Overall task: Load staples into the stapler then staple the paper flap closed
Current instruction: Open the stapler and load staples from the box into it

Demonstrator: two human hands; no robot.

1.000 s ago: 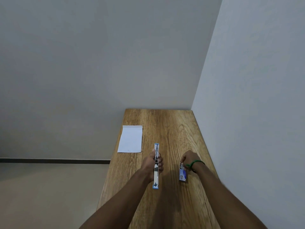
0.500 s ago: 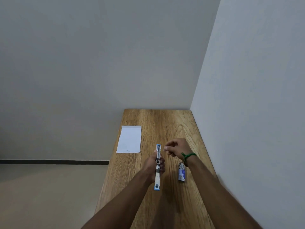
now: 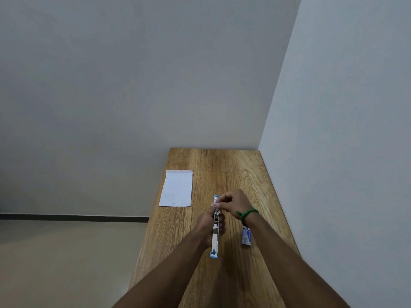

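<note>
Blue stapler [image 3: 215,227] seemingly between both hands.

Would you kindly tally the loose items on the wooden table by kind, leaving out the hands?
Stapler, opened flat, held in the left hand: 1
Staple box: 1
Paper sheet with folded flap: 1
Total: 3

One stapler [image 3: 215,236], one paper [image 3: 176,189], one box [image 3: 246,236]

The right hand [image 3: 233,202] covers the stapler's [image 3: 215,236] far end — whether its pinched fingers [image 3: 219,205] carry staples is too small to tell. The staple box [image 3: 246,237] print is unreadable, and both forearms run off the bottom edge.
</note>
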